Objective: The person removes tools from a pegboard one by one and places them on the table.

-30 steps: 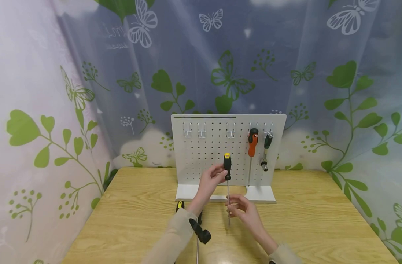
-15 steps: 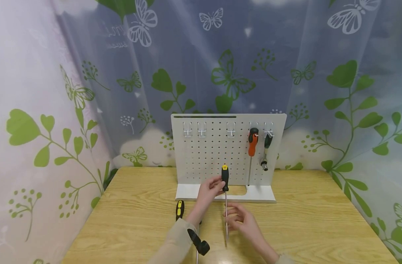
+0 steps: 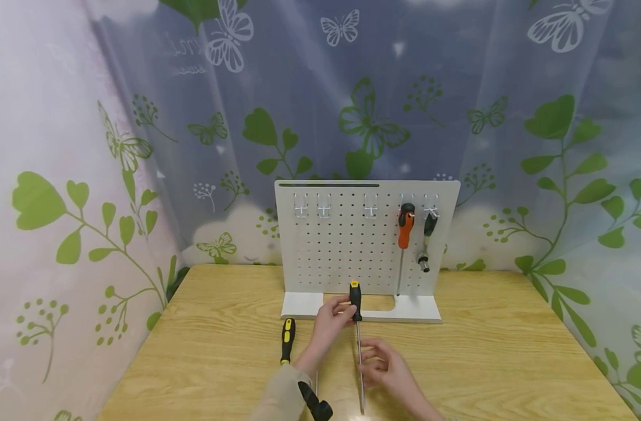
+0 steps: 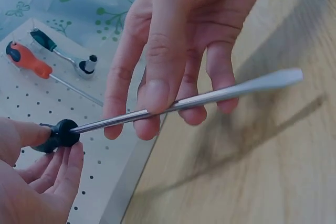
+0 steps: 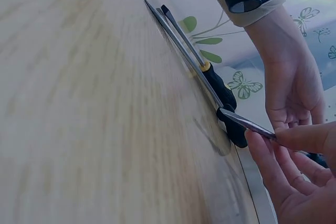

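Butterfly-print curtain (image 3: 294,76) behind wooden table (image 3: 499,339)

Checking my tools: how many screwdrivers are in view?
4: one screwdriver held by left hand and right hand; an orange one on the pegboard; one lying on the table, another beside it. More may be hidden.

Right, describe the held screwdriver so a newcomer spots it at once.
Find the white pegboard. In front of it, the left hand holds the screwdriver by its black, yellow-topped handle; the right hand pinches its shaft. Its two black neighbours lie on the table; only this one is held above it.
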Demonstrator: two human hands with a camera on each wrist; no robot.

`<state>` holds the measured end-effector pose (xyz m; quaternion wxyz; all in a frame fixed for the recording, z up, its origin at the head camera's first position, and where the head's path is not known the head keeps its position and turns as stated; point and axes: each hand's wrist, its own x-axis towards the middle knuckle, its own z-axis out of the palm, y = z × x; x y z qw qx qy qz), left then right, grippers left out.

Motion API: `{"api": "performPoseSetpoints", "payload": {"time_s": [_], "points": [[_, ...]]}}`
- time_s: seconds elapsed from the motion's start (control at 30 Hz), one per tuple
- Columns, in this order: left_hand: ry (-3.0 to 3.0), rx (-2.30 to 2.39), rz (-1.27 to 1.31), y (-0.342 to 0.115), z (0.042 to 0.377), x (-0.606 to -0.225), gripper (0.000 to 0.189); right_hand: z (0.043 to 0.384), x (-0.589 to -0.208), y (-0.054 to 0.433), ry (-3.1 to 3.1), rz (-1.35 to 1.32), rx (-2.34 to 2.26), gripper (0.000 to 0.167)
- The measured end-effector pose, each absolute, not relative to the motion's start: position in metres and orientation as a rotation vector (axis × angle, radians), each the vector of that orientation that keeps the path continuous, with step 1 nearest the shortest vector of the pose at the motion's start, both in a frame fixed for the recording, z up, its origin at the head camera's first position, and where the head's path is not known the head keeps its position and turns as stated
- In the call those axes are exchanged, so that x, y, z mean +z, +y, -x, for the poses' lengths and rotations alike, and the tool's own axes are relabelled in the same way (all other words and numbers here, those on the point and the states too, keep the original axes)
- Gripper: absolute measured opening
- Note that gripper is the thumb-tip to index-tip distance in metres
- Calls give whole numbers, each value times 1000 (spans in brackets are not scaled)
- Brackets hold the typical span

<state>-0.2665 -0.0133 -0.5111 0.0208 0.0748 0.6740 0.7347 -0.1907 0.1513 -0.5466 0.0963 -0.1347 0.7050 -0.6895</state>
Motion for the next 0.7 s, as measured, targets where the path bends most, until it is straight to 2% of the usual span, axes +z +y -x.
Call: {"api": "performPoseSetpoints", "payload": {"time_s": [0.7], "points": [[2617,1808,-246,-16,237,-532,41,165,-557,155,1935,312,-1933,49]]}}
